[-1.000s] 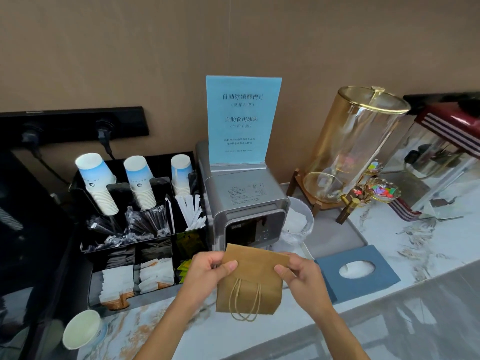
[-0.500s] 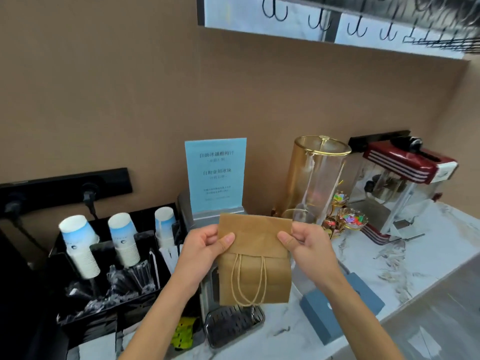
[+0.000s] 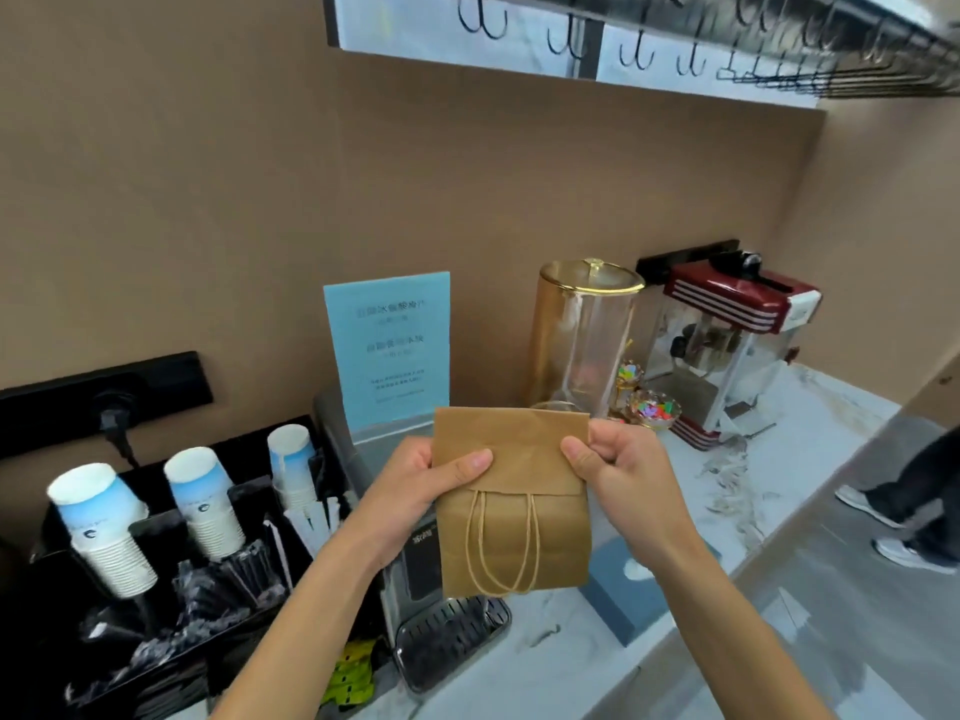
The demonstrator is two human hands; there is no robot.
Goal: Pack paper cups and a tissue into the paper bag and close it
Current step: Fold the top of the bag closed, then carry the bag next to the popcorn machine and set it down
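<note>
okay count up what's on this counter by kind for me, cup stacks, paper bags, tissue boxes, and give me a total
Cup stacks: 3
Paper bag: 1, held by left hand and right hand
Tissue box: 1
Total: 5

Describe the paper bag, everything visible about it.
The paper bag is plain brown kraft paper, flat and folded, with its top flap turned down over the front. Two twisted paper-cord handles hang in loops below the flap. It is held upright in the air above the counter, the left hand pinching its left edge and the right hand its right. Nothing else touches it.
</note>
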